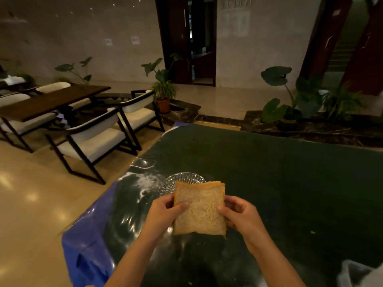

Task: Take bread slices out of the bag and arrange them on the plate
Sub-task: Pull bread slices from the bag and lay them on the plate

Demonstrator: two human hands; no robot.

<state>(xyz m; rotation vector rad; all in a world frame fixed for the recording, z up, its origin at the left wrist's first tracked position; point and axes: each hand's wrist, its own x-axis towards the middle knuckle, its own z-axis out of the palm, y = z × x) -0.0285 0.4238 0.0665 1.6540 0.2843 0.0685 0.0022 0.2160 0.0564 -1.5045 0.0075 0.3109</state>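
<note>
Hands [165, 212] [240, 214] pinch bread slice [200, 208] edges above plate [182, 180].

A pale marble-like wall [87, 34] closes the back of the room, broken by a dark wooden doorway [187, 40]. The glossy beige floor [31, 193] reflects ceiling lights. At left, white-cushioned armchairs [97, 139] with dark frames flank a long dark wooden table [51, 101]. Large-leaved potted plants [162, 85] stand along dark stone ledges [310, 129].

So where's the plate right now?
The glass plate sits on the dark table, left of centre, just beyond the bread slice held in both hands.
</note>
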